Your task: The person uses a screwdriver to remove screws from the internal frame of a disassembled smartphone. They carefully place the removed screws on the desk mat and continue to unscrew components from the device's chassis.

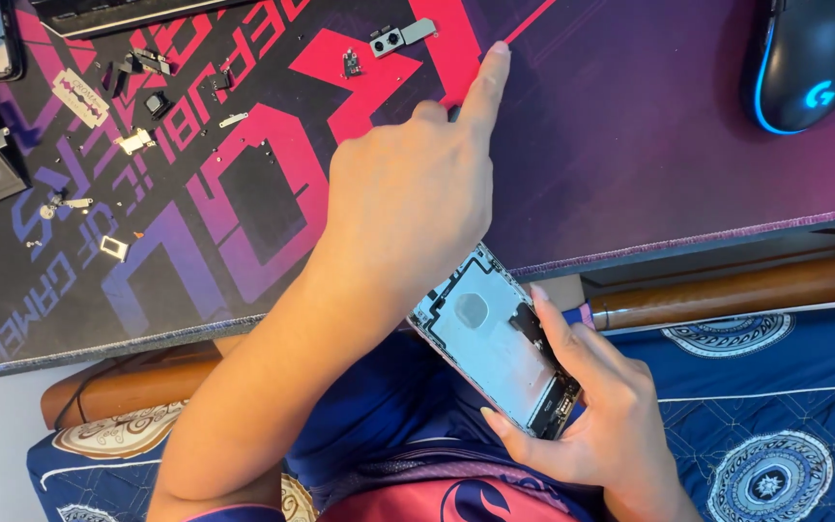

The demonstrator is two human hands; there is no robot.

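The right hand [596, 416] cradles an opened phone shell [495, 338] by its edges, low over the lap, near the table [630, 145] edge. The left hand [408, 193] holds nothing, its forefinger stretched to the mat beside the small camera module [388, 41], possibly pinning a tiny screw. Better to press lightly and keep the shell level so nothing slides.

Right hand [596, 411] holds opened phone shell [497, 338]; left hand [408, 193] forefinger touches desk mat [630, 145].
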